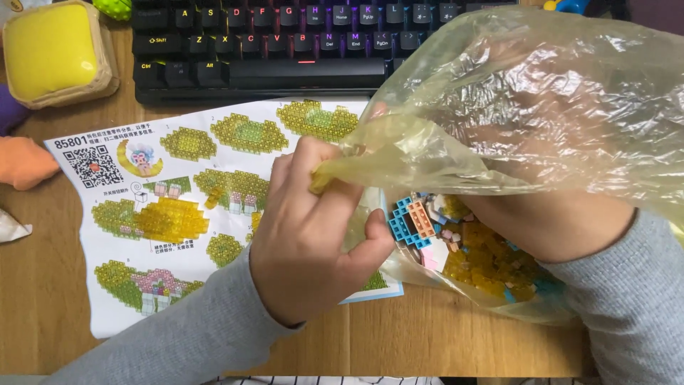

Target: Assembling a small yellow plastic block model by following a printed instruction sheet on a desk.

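My left hand [310, 228] grips the bunched edge of a clear yellowish plastic bag [541, 107] and holds its mouth open. My right hand [548, 214] is pushed inside the bag up to the wrist; its fingers are hidden by crinkled plastic. At the bottom of the bag lie several small building bricks [463, 246], mostly clear yellow, with blue, orange, pink and white ones among them. Under the bag and my left hand lies a printed instruction sheet [164, 214] showing yellow brick assemblies.
A black keyboard [285, 43] with lit keys runs along the back of the wooden desk [43, 299]. A yellow cushion-like cube [53, 50] sits at the back left. An orange object [25, 162] and a white scrap [11, 227] lie at the left edge.
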